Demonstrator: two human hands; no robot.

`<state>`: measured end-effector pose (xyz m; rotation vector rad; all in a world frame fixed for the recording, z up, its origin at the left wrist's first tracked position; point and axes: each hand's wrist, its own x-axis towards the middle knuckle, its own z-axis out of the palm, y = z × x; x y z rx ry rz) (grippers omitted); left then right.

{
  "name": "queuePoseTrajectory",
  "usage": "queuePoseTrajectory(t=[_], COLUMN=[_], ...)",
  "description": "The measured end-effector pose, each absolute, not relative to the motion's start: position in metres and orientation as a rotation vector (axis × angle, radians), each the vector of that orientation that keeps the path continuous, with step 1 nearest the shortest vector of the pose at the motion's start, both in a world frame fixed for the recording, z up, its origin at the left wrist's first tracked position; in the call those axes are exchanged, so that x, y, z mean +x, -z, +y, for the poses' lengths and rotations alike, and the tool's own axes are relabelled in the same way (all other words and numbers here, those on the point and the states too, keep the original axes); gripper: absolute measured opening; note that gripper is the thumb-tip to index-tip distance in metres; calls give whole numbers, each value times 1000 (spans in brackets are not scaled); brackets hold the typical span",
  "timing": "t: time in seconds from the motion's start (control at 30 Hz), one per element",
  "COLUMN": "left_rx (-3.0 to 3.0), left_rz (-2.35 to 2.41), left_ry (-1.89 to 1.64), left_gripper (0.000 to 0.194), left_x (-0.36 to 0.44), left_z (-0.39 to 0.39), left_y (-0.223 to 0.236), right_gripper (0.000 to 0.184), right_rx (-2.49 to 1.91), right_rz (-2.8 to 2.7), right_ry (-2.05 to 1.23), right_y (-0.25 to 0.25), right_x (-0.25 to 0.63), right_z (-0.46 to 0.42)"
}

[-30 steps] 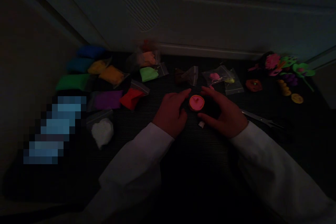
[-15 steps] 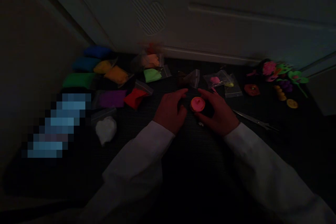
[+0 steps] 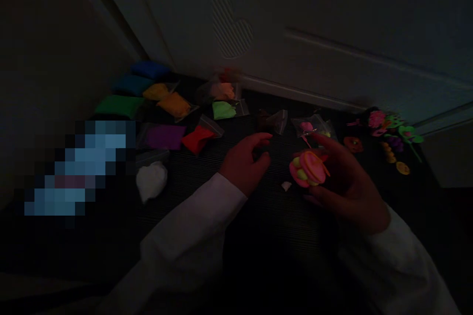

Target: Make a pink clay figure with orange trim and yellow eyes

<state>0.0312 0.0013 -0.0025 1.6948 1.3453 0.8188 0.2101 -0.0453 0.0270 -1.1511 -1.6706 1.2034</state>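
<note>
My right hand (image 3: pixel 347 187) grips a small round clay piece (image 3: pixel 309 169), tilted so its side shows. It has pink layers with yellow-green balls between them and an orange rim; it looks like a little clay cake or macaron. My left hand (image 3: pixel 246 160) hovers near the middle of the dark table, fingers curled but apart, with nothing in it. A small whitish scrap (image 3: pixel 286 186) lies on the table between the hands. Behind the right hand is a clear zip bag with pink clay (image 3: pixel 306 126).
Clay bags line the back and left: purple (image 3: pixel 165 137), red (image 3: pixel 198 139), white (image 3: pixel 151 180), light green (image 3: pixel 223 110), orange (image 3: pixel 174 105) and green (image 3: pixel 120 105). A pixelated bright screen (image 3: pixel 79 167) lies at left. Clay flowers (image 3: pixel 377 119) and a yellow disc (image 3: pixel 402 168) sit at right. The scene is dim.
My right hand has moved right and nearer, lifting and tilting the pink clay piece, which earlier showed its top. My left hand has barely moved. The view has shifted slightly.
</note>
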Motion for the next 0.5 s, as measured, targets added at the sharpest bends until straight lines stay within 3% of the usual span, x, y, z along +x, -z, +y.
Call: queuePoseTrajectory(t=[0.5], left_rx=[1618], left_rz=[1292], left_ry=[-884], left_gripper=[27], left_x=[32], left_z=[0], left_y=[-2], right_gripper=[63], right_rx=[-1060], right_rz=[-1595], right_ry=[-1358], right_y=[-37], right_x=[214], right_z=[-50])
